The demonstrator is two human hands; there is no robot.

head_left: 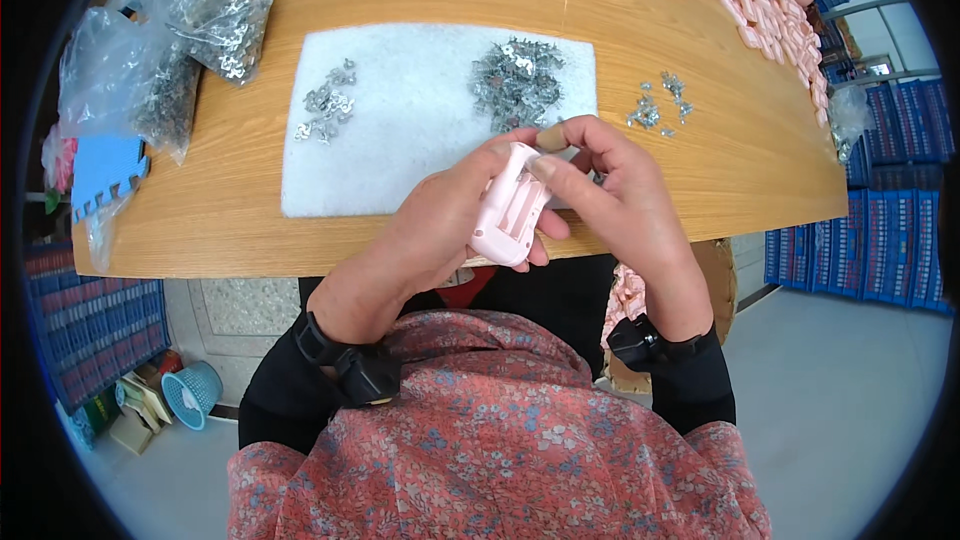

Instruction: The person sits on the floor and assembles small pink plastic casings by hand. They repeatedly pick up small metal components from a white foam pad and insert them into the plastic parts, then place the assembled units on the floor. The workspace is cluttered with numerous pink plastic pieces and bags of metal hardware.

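Note:
A pale pink plastic casing (492, 226) with a long open recess, like a battery compartment, is tilted in my left hand (432, 215), whose fingers wrap around its side and underneath. At the casing's far end, my right hand (632, 202) is closed, its thumb pressed by the recess and its bent index finger wearing a tan fingertip cover. Whatever sits between those fingers is hidden. Just beyond my hands, a white foam pad (410, 105) carries a large heap of small metal clips (517, 88) on the right and a smaller cluster of metal pieces (330, 105) on the left.
Loose metal bits (646, 114) lie right of the pad. Many pink casings (765, 5) cover the table's far right edge. Clear bags of metal parts (222, 15) and a blue foam mat (105, 168) occupy the left. Blue bins (850, 240) stand right; a basket (193, 395) is on the floor.

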